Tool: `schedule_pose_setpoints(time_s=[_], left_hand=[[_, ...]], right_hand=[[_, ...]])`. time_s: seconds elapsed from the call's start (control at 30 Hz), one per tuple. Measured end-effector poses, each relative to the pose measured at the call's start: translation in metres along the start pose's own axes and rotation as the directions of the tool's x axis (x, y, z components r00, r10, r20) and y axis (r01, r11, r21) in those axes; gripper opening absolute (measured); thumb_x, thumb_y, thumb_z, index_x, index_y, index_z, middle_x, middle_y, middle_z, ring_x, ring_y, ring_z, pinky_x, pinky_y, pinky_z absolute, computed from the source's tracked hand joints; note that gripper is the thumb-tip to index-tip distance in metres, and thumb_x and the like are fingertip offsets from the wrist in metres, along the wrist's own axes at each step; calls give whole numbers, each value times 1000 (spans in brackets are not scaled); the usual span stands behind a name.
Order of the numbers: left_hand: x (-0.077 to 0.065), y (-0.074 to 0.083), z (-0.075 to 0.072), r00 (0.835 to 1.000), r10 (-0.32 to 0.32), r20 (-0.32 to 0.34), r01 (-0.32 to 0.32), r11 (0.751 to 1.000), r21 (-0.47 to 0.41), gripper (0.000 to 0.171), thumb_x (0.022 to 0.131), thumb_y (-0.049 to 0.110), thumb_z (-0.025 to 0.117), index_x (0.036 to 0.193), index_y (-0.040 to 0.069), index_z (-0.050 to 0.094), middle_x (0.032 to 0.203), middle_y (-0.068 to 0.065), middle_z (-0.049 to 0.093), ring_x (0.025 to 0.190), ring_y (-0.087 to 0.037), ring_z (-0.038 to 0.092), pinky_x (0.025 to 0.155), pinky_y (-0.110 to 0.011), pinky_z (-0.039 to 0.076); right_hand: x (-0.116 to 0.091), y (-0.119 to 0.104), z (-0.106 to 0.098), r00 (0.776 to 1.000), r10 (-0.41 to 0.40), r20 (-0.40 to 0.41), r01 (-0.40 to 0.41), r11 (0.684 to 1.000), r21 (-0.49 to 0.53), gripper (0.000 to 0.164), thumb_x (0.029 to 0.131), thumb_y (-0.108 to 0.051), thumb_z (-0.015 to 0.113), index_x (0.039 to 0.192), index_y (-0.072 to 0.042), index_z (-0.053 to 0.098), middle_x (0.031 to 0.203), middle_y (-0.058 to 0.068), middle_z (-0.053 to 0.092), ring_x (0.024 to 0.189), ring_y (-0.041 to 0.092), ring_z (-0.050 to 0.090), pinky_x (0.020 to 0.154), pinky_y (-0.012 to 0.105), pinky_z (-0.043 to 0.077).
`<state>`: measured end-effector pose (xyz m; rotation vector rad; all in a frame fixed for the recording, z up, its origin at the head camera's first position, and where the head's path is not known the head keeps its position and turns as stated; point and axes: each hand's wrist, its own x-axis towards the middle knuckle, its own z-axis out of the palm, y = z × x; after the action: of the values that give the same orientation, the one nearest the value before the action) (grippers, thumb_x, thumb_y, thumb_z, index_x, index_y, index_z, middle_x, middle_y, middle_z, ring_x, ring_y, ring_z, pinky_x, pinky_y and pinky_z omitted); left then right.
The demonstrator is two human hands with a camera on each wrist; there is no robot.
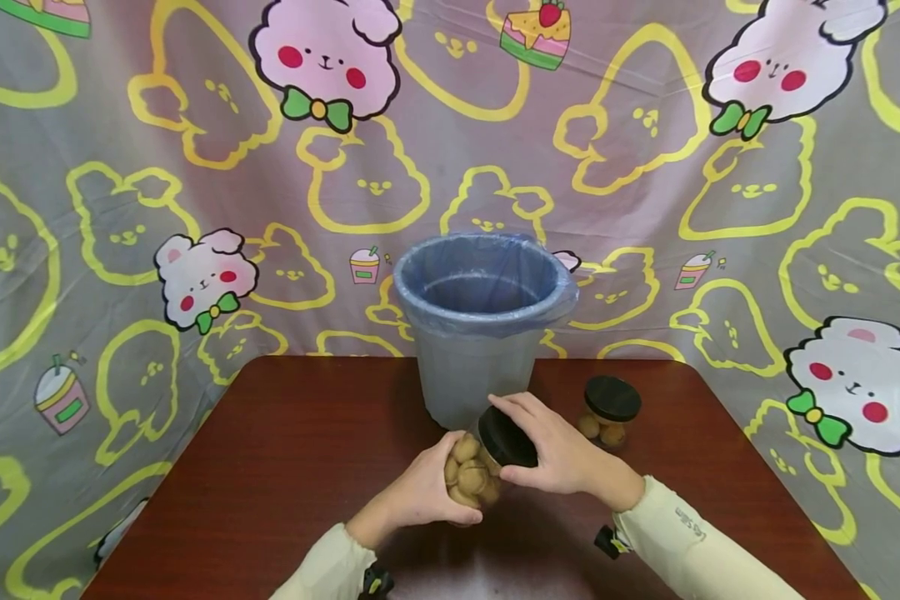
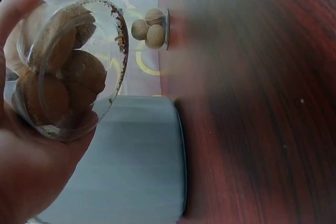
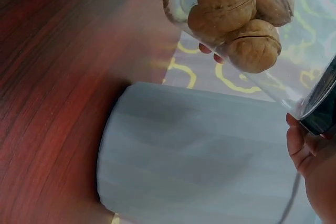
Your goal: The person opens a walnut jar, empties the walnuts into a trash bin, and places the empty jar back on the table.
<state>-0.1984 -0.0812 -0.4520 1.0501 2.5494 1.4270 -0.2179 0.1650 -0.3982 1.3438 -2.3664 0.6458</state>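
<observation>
A clear jar of walnuts [image 1: 471,477] is held tilted in front of the bin, its lidded end leaning up to the right. My left hand [image 1: 422,486] grips the jar's body near the bottom, fingers and thumb wrapped round it. The black lid [image 1: 507,437] sits at the jar's mouth, and my right hand [image 1: 558,450] grips it by the rim. In the right wrist view several walnuts [image 3: 226,6] lie toward the jar's base, with bare space under the lid. The left wrist view shows the jar's round bottom [image 2: 97,40].
A grey bin [image 1: 474,367] lined with a blue bag [image 1: 487,321] stands at the back middle of the brown table [image 1: 307,450]. To its right is a second jar with a black lid [image 1: 612,398] and walnuts inside. A patterned cloth [image 1: 435,125] hangs behind.
</observation>
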Motion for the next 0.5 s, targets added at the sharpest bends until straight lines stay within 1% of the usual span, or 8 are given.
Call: schedule_pose_setpoints(time_s=[0.1,0.17,0.23,0.3,0.37,0.43,0.5], left_hand=[[0,1,1,1000,-9,-19,10,1000,20,91,61,36,87,133,11,38,110,1,55,91,-9,57,78,-26,48],[1,2,2,999,-21,-45,23,999,44,91,61,35,87,133,9,38,110,1,55,91,-10,57,77,-27,48],[1,3,4,996,-25,-84,33,995,98,92,61,35,87,133,7,38,110,1,54,91,-10,56,77,-28,48],[3,4,6,992,-22,-125,42,987,154,94,60,35,88,133,5,38,111,1,53,91,-11,56,77,-29,48],[4,6,8,987,-17,-162,50,978,203,94,59,36,88,134,5,39,111,2,53,91,-11,55,77,-30,48],[5,7,9,983,-17,-184,58,973,223,94,59,36,87,133,5,40,111,2,53,91,-11,55,77,-30,48],[5,7,10,981,-24,-192,67,974,218,93,59,36,87,133,6,40,111,3,53,90,-10,55,76,-30,48]], right_hand=[[-1,-1,0,1000,16,15,-16,1000,4,84,84,-48,63,148,-8,27,138,6,40,122,19,42,95,41,42],[-2,-2,0,998,56,29,-57,998,5,83,86,-47,62,149,-8,25,141,7,37,124,20,40,96,42,41],[-3,-4,0,992,116,42,-116,993,18,82,88,-45,61,149,-6,23,144,9,34,126,22,38,96,45,40],[-3,-7,0,979,196,59,-199,979,45,81,89,-45,59,150,-6,22,146,11,32,128,24,36,97,47,39],[-2,-10,0,959,275,68,-280,957,73,79,91,-45,57,149,-5,22,146,12,32,130,26,35,98,49,37],[-1,-13,-1,938,337,74,-343,934,95,77,92,-46,55,149,-5,23,145,13,34,130,27,35,99,50,37],[0,-14,-1,927,369,70,-375,923,92,76,92,-48,54,148,-5,26,142,12,38,128,26,37,98,49,37]])
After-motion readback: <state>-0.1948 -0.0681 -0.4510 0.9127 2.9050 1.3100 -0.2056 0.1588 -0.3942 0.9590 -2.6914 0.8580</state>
